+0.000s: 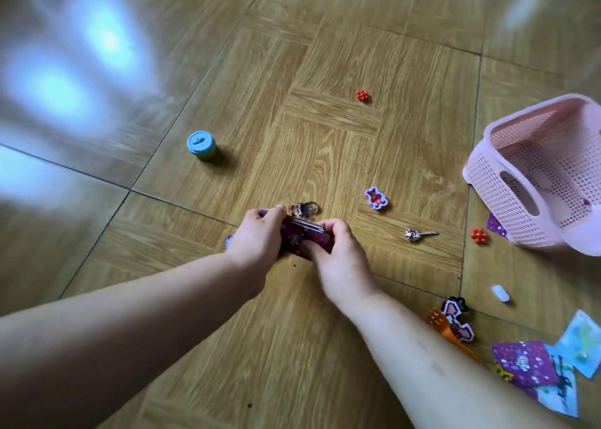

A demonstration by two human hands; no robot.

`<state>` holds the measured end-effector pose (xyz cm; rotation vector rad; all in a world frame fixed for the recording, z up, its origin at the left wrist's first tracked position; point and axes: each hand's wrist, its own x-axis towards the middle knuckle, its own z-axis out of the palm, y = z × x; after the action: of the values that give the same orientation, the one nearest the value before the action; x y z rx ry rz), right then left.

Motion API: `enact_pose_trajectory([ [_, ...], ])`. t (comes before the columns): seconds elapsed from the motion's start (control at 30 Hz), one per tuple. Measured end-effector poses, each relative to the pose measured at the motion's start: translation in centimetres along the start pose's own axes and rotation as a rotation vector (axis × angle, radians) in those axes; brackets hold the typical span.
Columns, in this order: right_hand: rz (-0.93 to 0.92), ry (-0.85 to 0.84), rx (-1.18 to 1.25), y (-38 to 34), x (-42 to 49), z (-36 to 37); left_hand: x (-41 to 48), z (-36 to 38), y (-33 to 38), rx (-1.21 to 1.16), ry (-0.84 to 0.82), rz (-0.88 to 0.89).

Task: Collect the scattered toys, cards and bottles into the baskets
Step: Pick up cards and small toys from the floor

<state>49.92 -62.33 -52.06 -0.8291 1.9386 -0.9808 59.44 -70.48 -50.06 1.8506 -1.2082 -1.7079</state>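
Note:
Both my hands hold a stack of purple cards (297, 238) low over the wooden floor. My left hand (257, 236) grips its left end and my right hand (335, 249) grips its right end. Just beyond the stack lies a small figure keychain (300, 209). A pink perforated basket (533, 181) stands tilted at the right edge. Loose on the floor are a blue-lidded pot (201, 145), a purple bear charm (376, 197), a silver trinket (418, 234) and two red bead clusters (363, 95) (479, 235).
At the bottom right lie more cards (523, 363), a pixel figure (457, 319) on an orange fork-like toy (447, 329), and a small white piece (500, 293). Glare covers the floor at the left.

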Motion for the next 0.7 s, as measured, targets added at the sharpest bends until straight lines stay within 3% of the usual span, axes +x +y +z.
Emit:
enact_pose_trajectory([
  [0.13,0.019,-0.157,-0.234,-0.9,2.0,2.2,1.8,-4.2,-0.3,0.428,0.108,0.052],
  [0.23,0.049,-0.205,-0.346,-1.8,3.7,3.6,2.7,-6.6,-0.4,0.566,0.135,0.083],
  [0.4,0.009,-0.195,-0.623,-2.1,5.2,5.3,2.9,-6.7,-2.0,1.032,-0.186,0.311],
  [0.47,-0.019,-0.136,-0.623,-1.7,4.9,5.1,3.1,-5.7,-2.8,1.189,-0.215,0.364],
  [0.6,-0.036,-0.025,-0.433,0.2,2.3,2.6,3.4,-4.0,-3.7,1.496,-0.105,0.475],
  [0.7,0.006,0.014,-0.452,2.8,-0.2,0.3,4.0,-3.3,-3.1,1.553,-0.072,0.393],
])
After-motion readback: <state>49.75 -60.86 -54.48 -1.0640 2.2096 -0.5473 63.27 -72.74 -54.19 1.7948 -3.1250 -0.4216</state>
